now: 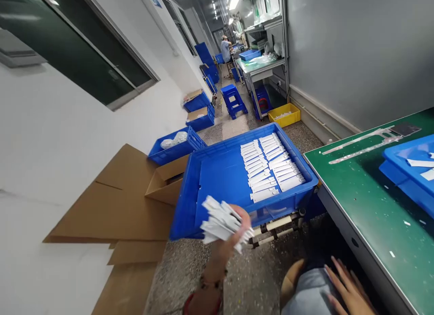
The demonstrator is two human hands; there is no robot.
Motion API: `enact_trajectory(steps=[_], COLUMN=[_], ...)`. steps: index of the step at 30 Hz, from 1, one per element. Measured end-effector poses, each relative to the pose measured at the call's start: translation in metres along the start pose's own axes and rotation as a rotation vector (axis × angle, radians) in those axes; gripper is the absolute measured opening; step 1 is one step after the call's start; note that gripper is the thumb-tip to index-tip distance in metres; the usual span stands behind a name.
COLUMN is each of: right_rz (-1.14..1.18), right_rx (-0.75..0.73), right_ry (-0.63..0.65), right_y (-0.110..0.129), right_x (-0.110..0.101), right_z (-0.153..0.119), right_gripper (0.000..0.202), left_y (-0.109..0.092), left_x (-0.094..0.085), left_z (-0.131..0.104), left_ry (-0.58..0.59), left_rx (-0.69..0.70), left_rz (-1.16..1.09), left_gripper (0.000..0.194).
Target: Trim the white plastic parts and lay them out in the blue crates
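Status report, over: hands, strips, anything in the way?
Left hand gripping strips at crate's near rim. Right hand open by lap. Other strips in two columns inside crate. No obstruction seen at crate.

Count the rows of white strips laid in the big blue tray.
2: one row near the middle of the tray, the other row just right of it. The bunch in the left hand covers part of the tray, but no third row shows.

My left hand (pixel 237 229): bare, dark bracelet (pixel 210 283), red band (pixel 201 303) (too blurred to tell its material) | right hand (pixel 349 285): bare | lap: pale grey-blue cloth (pixel 312 292)
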State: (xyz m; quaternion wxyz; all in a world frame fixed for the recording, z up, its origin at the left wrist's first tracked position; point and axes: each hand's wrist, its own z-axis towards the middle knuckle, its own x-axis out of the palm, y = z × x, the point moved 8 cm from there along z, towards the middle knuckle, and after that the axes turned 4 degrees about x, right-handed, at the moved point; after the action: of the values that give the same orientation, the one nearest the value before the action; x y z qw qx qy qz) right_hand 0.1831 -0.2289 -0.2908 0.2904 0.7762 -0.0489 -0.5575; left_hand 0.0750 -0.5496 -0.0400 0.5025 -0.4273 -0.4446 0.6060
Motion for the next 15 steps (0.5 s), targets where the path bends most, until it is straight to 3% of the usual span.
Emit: enact_trajectory(steps=[2, 5, 7, 10, 12, 15], right_rz=[0.047, 0.055, 0.048, 0.058, 0.092, 0.179], right_rx=[-0.051, 0.031, 0.097, 0.117, 0.091, -0.013], right_ry=[0.12, 0.136, 0.018, -0.119, -0.165, -0.194], right_y=[0.005, -0.01, -0.025, -0.028, -0.013, 0.03], right_x=[0.006, 0.011, 0.004, -0.019, -0.046, -0.092], right_z=[0.002, 0.003, 0.003, 0.006, 0.014, 0.034], right_gripper=[0.05, 0.047, 0.05, 0.051, 0.045, 0.03], left_y=[-0.02, -0.01, 0.006, 0.034, 0.061, 0.101], left_x=[-0.024, -0.045, -0.062, -0.087, -0.098, -0.106], left_z=[0.028, 0.067, 0.092, 0.126, 0.141, 0.151], left_ry=[-0.037, 0.003, 0.024, 0.118, 0.28, 0.496], left_rx=[0.048, -0.105, -0.167, -0.208, -0.262, -0.315], left_rz=[-0.129, -0.059, 0.248, 0.919, 1.242, 1.411], left_gripper=[0.026, 0.036, 0.035, 0.031, 0.028, 0.03])
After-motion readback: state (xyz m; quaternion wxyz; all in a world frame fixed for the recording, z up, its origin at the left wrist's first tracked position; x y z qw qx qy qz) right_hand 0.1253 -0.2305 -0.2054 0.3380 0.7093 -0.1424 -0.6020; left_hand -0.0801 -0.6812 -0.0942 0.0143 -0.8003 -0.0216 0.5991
